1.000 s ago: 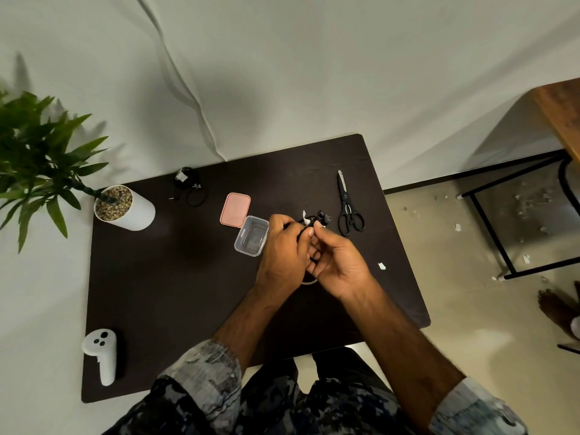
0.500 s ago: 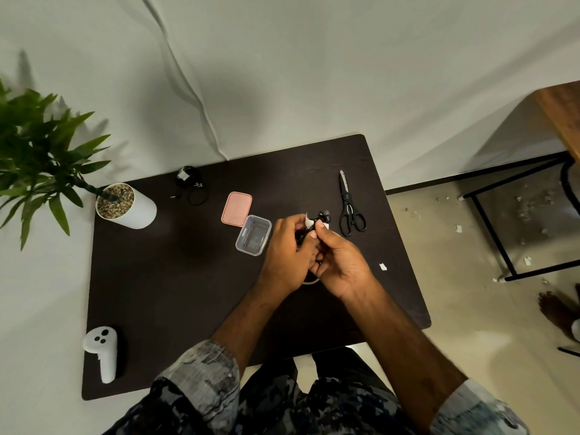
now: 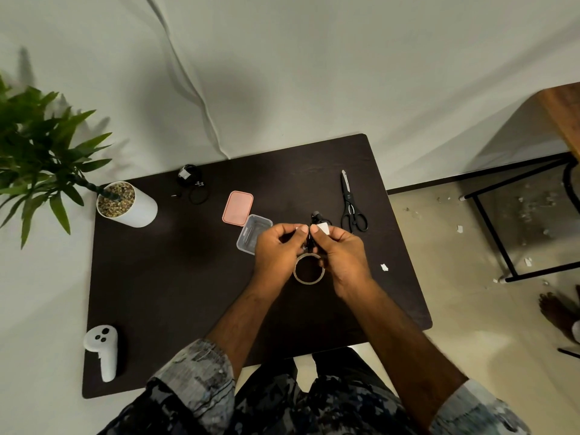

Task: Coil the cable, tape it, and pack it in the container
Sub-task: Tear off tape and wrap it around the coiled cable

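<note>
Head cam has left hand [image 3: 276, 249] and right hand [image 3: 340, 252] pinching tape [image 3: 323, 229] round the coiled cable [image 3: 314, 229]; slack grip probably means it springs loose.

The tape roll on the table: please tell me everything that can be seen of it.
The tape roll is a thin, pale beige ring with an open middle that shows the dark table. It lies flat near the table's middle, below and between the two hands. Both hands hide its upper edge, so contact cannot be judged.

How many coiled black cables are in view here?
2. One coiled cable is held between both hands above the tape roll; another lies at the table's far edge near the plant pot.
</note>
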Demonstrator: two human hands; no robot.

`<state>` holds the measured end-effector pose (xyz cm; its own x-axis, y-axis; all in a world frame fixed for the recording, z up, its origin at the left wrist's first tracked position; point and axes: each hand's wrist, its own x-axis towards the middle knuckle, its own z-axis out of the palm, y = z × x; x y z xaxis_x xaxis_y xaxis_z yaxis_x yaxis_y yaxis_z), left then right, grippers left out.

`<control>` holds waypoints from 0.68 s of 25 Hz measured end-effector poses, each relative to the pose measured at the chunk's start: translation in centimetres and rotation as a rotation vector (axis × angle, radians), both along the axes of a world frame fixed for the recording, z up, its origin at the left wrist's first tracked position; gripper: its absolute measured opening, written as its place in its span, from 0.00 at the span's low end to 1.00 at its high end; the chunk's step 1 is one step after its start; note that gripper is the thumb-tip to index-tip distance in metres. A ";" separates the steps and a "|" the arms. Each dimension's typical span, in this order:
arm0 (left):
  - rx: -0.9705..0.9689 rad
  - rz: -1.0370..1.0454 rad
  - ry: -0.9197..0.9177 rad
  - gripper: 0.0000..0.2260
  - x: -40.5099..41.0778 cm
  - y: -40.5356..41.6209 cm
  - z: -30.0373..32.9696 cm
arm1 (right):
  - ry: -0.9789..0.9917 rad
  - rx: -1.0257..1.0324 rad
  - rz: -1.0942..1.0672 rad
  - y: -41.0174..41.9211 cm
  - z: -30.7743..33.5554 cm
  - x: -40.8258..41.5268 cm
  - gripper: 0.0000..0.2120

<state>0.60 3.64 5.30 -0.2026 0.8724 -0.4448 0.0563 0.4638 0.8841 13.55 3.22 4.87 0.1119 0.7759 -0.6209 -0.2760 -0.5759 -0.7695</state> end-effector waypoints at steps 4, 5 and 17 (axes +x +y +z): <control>-0.077 0.059 -0.061 0.07 0.2 -0.2 0.3 | -0.332 0.162 0.080 -0.2 -0.2 -0.1 0.04; -0.096 0.071 -0.094 0.06 0.3 -0.3 0.4 | -0.409 0.181 0.112 -0.3 -0.2 -0.1 0.04; -0.201 0.131 -0.163 0.07 -0.1 -0.1 1.4 | -0.574 0.251 0.257 -0.8 0.1 -0.6 0.08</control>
<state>0.45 3.55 6.72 -0.2195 0.7347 -0.6419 -0.1507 0.6245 0.7663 12.96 2.43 4.99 0.1631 0.9346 -0.3160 0.3377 -0.3539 -0.8722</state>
